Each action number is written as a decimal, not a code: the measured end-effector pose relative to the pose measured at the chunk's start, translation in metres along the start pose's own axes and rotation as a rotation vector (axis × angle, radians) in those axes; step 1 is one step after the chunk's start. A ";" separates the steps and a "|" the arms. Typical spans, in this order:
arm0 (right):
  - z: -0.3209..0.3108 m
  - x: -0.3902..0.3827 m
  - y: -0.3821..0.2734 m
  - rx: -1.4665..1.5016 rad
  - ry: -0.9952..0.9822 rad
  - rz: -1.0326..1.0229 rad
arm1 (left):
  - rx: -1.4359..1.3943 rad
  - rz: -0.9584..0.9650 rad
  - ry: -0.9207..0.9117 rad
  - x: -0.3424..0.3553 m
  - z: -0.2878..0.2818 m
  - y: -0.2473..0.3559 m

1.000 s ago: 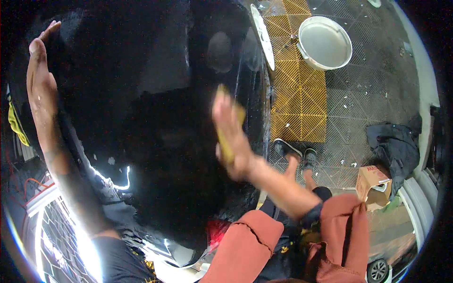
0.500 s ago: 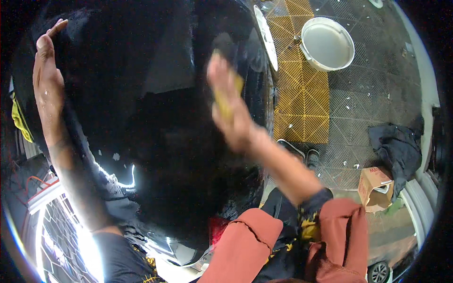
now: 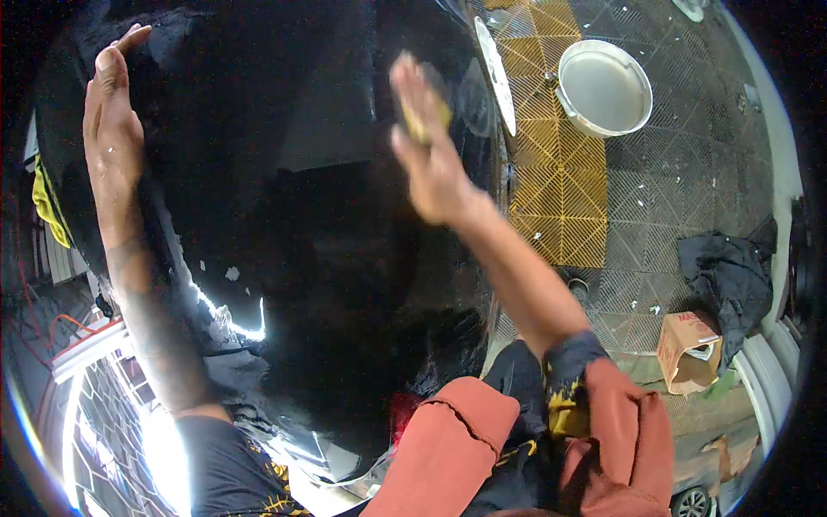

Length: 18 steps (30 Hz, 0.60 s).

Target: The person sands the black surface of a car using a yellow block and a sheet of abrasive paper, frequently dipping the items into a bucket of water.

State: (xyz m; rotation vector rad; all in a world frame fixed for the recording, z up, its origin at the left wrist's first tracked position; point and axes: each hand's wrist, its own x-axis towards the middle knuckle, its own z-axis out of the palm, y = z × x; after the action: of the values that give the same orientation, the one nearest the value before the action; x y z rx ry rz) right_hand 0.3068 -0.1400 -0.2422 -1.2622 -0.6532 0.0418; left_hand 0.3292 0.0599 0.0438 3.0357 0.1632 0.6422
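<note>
A glossy black car body (image 3: pixel 310 215) fills the middle of the view, wet and reflective. My right hand (image 3: pixel 431 155) presses a yellow sponge (image 3: pixel 422 116) flat against the black surface near its upper right edge. My left hand (image 3: pixel 112 121) lies flat on the car's far left side with fingers extended, holding nothing. My forearms reach up from the lower edge, with rust-red cloth (image 3: pixel 457 448) at my waist.
A white bucket (image 3: pixel 605 86) stands on the grated floor, next to yellow floor tiles (image 3: pixel 551 172). A dark heap of cloth (image 3: pixel 728 276) and a cardboard box (image 3: pixel 689 349) lie at the right. A yellow cloth (image 3: pixel 47 211) hangs at the far left.
My right hand has slid the sponge upward along the car surface. My left hand has shifted slightly up and to the right, still flat on the car.
</note>
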 end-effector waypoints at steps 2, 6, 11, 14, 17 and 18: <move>-0.003 0.014 -0.005 -0.034 0.015 0.018 | 0.002 -0.024 0.001 -0.001 -0.001 0.002; 0.007 -0.068 -0.066 0.030 -0.184 0.145 | -0.044 0.036 0.044 -0.003 0.002 0.003; 0.002 -0.021 -0.042 -0.061 -0.081 0.022 | 0.017 0.046 0.034 -0.002 0.001 -0.002; 0.002 0.012 -0.006 -0.055 -0.007 -0.108 | 0.005 0.022 0.031 -0.003 0.000 -0.003; 0.006 -0.046 -0.049 0.006 -0.101 0.045 | 0.000 0.029 0.027 -0.002 0.001 0.000; 0.008 -0.061 -0.056 0.068 -0.124 0.062 | 0.023 0.079 0.028 -0.001 0.002 0.002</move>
State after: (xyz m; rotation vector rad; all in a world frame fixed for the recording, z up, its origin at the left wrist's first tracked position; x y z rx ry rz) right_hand 0.2351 -0.1743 -0.2176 -1.2206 -0.7132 0.1938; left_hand 0.3289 0.0579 0.0421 3.0697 0.0518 0.6924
